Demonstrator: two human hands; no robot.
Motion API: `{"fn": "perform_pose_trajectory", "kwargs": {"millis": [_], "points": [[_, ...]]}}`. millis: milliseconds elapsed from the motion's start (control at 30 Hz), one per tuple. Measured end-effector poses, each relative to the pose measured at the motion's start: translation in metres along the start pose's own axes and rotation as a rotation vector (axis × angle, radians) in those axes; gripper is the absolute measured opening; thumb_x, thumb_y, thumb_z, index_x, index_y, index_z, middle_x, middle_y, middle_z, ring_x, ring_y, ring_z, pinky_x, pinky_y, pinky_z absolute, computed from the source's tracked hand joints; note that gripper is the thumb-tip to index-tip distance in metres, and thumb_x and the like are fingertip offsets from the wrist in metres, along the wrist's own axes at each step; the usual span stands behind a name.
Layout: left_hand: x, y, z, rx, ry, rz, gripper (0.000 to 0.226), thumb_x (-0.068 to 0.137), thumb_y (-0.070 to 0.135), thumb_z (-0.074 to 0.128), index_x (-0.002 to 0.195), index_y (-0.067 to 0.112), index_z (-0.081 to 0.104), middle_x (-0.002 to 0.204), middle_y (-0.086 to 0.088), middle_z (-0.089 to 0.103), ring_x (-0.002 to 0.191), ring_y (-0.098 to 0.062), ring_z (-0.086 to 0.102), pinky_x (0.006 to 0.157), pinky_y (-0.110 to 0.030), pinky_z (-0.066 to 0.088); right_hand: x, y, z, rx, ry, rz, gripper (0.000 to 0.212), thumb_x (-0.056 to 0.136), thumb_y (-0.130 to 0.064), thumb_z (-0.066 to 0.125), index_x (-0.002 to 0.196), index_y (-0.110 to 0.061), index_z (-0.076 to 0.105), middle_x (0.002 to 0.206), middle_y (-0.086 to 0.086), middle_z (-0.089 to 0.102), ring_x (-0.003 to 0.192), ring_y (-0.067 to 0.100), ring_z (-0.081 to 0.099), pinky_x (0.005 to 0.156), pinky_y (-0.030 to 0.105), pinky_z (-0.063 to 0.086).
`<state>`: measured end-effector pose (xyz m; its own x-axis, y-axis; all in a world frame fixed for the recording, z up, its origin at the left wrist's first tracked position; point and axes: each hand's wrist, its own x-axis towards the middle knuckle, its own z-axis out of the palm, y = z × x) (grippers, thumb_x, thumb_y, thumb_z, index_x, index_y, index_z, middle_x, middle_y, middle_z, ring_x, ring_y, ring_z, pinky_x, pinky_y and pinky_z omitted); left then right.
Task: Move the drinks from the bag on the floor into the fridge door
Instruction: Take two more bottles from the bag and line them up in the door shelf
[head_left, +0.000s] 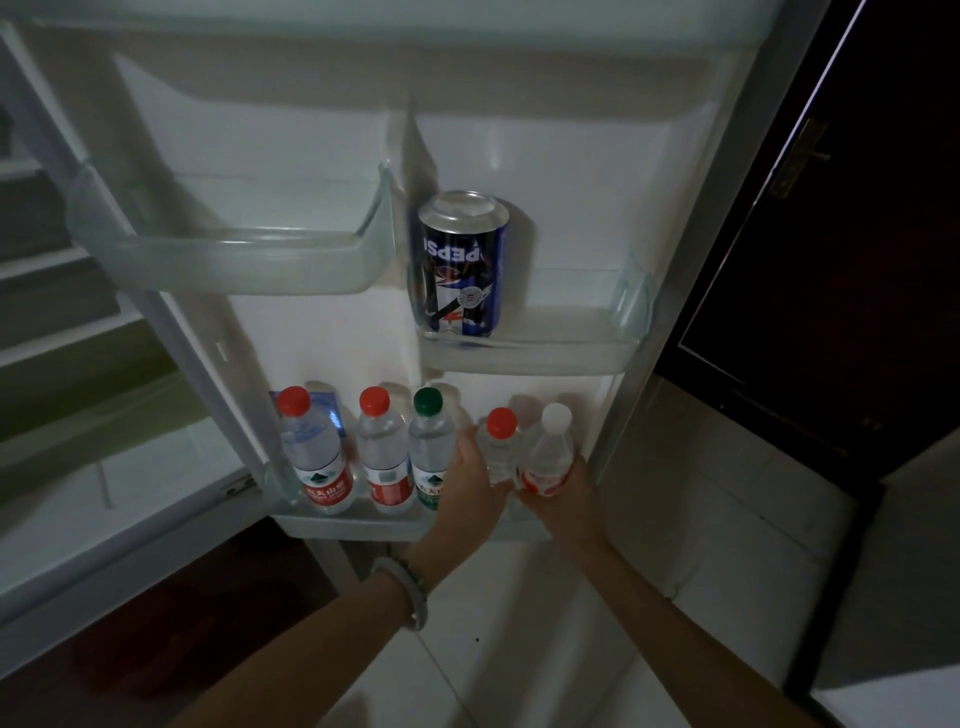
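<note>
Left hand (470, 480) wrapped round red-capped bottle (500, 447), right hand (563, 496) round white-capped bottle (548, 457), both in bottom door shelf (353, 525). Risk: knocking green-capped bottle (430, 452) over when letting go.

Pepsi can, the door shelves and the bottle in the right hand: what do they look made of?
Pepsi can: likely thin metal, with a dull silvery end facing up and a glossy printed wall. Door shelves, such as the one under the can: translucent, slightly frosted plastic, since the can's base shows through the front lip. Bottle with the white cap, held in the right hand: clear thin plastic with a printed label.
</note>
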<state>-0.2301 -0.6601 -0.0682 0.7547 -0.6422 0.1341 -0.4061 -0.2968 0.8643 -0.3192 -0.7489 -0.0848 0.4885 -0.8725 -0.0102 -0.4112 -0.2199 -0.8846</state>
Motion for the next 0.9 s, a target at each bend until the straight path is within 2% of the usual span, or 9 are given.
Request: {"fn": "perform_pose_trajectory", "kwargs": {"millis": [67,167,267,367,467,567,667,733,900], "points": [[-0.001,0.002,-0.004,0.033,-0.041,-0.015,0.061,0.078,0.023,0.074,0.124,0.017,0.034,0.117,-0.005,0.055,0.104,-0.021,0.059,0.088,-0.037,0.053,0.0,-0.003,-0.002,-0.005,-0.031,-0.017,0.084,0.059,-0.031,0.085,0.128,-0.013,0.042,0.113,0.007,0.065,0.099,0.026,0.063,0.084,0.042,0.053],[0.002,0.005,-0.01,0.143,-0.091,-0.018,0.071,0.082,0.033,0.068,0.136,0.01,0.028,0.13,-0.008,0.051,0.113,-0.023,0.056,0.094,-0.035,0.048,0.004,-0.003,-0.005,-0.038,-0.038,-0.046,0.075,0.056,-0.038,0.084,0.119,-0.019,0.049,0.107,0.0,0.066,0.097,0.017,0.064,0.08,0.036,0.054],[0.001,0.01,-0.017,0.352,-0.095,-0.037,0.075,0.084,0.043,0.061,0.14,0.012,0.022,0.125,-0.01,0.055,0.104,-0.025,0.061,0.084,-0.038,0.053,0.008,0.004,-0.003,-0.193,0.014,-0.052,0.075,0.049,-0.047,0.082,0.111,-0.016,0.053,0.104,0.007,0.064,0.095,0.022,0.063,0.078,0.035,0.055],[-0.003,0.015,-0.022,0.522,-0.114,-0.036,0.07,0.088,0.04,0.057,0.14,0.011,0.021,0.123,-0.013,0.054,0.096,-0.027,0.063,0.077,-0.036,0.054,0.015,0.012,-0.001,-0.235,0.001,-0.017,0.086,0.041,-0.061,0.074,0.111,-0.016,0.053,0.101,0.008,0.063,0.091,0.024,0.064,0.074,0.038,0.057],[-0.007,0.018,-0.022,0.501,-0.085,0.021,0.074,0.087,0.035,0.06,0.142,0.01,0.018,0.137,-0.013,0.042,0.096,-0.028,0.062,0.078,-0.037,0.054,0.015,0.009,-0.001,-0.214,0.007,-0.014,0.084,0.044,-0.055,0.08,0.114,-0.017,0.052,0.103,0.009,0.063,0.091,0.026,0.064,0.075,0.042,0.057],[-0.009,0.016,-0.018,0.505,-0.075,0.086,0.082,0.088,0.028,0.061,0.146,0.01,0.006,0.15,-0.014,0.023,0.106,-0.031,0.059,0.087,-0.039,0.052,0.017,0.01,0.0,-0.176,0.022,-0.04,0.084,0.044,-0.052,0.079,0.115,-0.017,0.05,0.104,0.01,0.063,0.092,0.028,0.064,0.076,0.044,0.056],[-0.012,0.013,-0.018,0.502,-0.063,0.101,0.08,0.091,0.022,0.057,0.147,0.011,0.001,0.155,-0.014,0.011,0.113,-0.032,0.056,0.091,-0.038,0.048,0.018,0.018,0.001,-0.154,0.003,-0.049,0.085,0.044,-0.058,0.074,0.117,-0.021,0.048,0.107,0.008,0.063,0.095,0.027,0.062,0.08,0.045,0.055],[-0.018,0.011,-0.019,0.476,-0.072,0.111,0.08,0.093,0.023,0.055,0.147,0.011,-0.002,0.156,-0.013,0.007,0.12,-0.032,0.05,0.095,-0.038,0.046,0.01,0.009,-0.005,-0.148,-0.016,-0.074,0.083,0.05,-0.054,0.078,0.12,-0.022,0.046,0.111,0.007,0.062,0.1,0.026,0.061,0.083,0.044,0.054],[-0.045,0.0,-0.02,0.548,-0.072,0.242,0.08,0.092,0.025,0.053,0.147,0.011,-0.003,0.157,-0.011,0.004,0.141,-0.024,0.019,0.112,-0.036,0.018,-0.004,0.0,-0.023,-0.101,-0.075,-0.128,0.075,0.062,-0.034,0.084,0.124,-0.016,0.045,0.119,0.006,0.06,0.105,0.024,0.06,0.086,0.045,0.052]]}}
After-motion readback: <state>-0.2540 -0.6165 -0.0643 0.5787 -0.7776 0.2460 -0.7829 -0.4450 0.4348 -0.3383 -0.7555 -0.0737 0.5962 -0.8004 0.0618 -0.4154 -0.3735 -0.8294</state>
